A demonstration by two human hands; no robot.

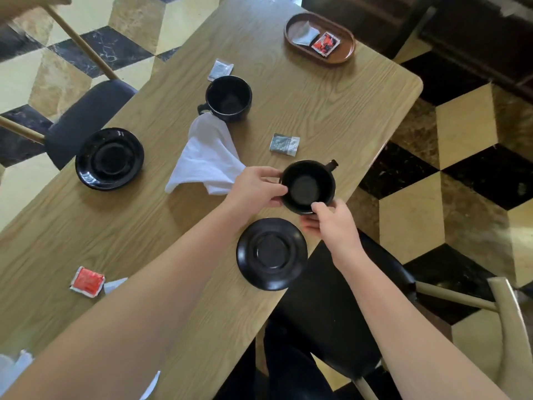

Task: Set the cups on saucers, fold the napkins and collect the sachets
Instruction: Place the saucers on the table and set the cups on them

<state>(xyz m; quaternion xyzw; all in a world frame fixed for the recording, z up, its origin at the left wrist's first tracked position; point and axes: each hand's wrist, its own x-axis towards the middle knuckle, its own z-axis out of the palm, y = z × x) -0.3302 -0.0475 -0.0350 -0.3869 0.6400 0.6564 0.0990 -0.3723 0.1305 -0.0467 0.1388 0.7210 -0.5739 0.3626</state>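
Both hands hold a black cup [308,186] above the wooden table [331,111] — the left hand [256,187] grips its near-left rim, the right hand [331,223] pinches its near side, handle pointing away. Just below it lies an empty black saucer [271,253] at the table edge. A second cup [228,98] stands farther off, touching a crumpled white napkin [206,157]; a second saucer [109,158] sits well to the left. A grey sachet [284,143] lies near the held cup, another [220,69] behind the far cup, and a red sachet [87,281] by the left forearm. A brown tray [343,54] at the far end holds two sachets — one white, one red.
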